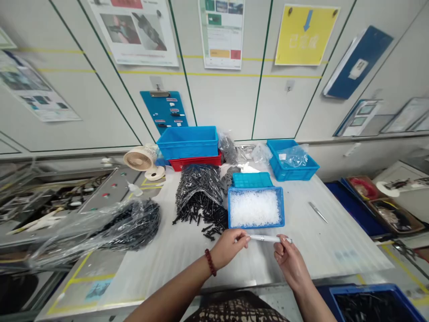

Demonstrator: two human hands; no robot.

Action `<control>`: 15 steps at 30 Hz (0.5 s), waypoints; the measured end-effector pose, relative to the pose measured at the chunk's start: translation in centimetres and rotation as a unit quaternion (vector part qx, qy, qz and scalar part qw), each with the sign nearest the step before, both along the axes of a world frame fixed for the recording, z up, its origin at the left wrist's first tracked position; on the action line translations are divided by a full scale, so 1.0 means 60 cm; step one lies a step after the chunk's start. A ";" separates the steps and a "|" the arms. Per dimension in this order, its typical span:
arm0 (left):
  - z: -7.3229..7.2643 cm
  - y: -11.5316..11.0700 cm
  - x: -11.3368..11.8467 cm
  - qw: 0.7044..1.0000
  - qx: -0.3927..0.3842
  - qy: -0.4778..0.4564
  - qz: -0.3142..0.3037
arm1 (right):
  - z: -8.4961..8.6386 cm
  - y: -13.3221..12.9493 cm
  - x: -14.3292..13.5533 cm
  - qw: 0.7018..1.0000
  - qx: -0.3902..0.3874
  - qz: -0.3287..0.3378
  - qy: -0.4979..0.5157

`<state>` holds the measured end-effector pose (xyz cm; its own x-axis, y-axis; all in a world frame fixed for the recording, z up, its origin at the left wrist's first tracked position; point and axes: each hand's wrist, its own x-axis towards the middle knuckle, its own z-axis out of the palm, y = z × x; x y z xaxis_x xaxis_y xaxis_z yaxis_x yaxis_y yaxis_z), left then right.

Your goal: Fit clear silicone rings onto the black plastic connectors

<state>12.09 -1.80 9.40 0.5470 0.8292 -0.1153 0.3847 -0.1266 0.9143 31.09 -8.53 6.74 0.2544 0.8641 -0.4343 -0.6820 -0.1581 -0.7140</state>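
Note:
A slim white pen-shaped tool (263,238) with a silvery band spans the gap between my hands, held level over the table's front part. My left hand (231,246), with a beaded bracelet at the wrist, pinches its left end. At the other end, the fingers of my right hand (288,258) are closed around it. Just beyond the tool stands a blue tray (229,210) full of small clear-white plastic pieces (255,208). Black pointed parts (209,212) spill from an open plastic bag (197,179) to the left of the tray.
Another bag of black parts (142,223) lies at the left. Metal tweezers (318,212) rest on the right side. Behind are a teal tray (253,180), blue bins (187,143) (293,167), a red bin (196,162) and a small fan (139,158).

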 end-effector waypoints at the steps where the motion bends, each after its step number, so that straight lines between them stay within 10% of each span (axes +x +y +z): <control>1: -0.002 0.001 0.001 1.000 -0.002 -0.004 -0.007 | 0.001 -0.003 -0.001 1.000 0.002 -0.005 -0.010; 15: -0.017 0.027 0.025 0.994 0.051 0.089 -0.023 | -0.024 -0.027 0.043 0.996 -0.020 -0.054 0.068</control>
<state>13.61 -0.16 8.37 0.5625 0.8167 -0.1292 0.5307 -0.2367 0.8139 33.65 -10.13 5.27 0.2824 0.8161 -0.5043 -0.7863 -0.1042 -0.6090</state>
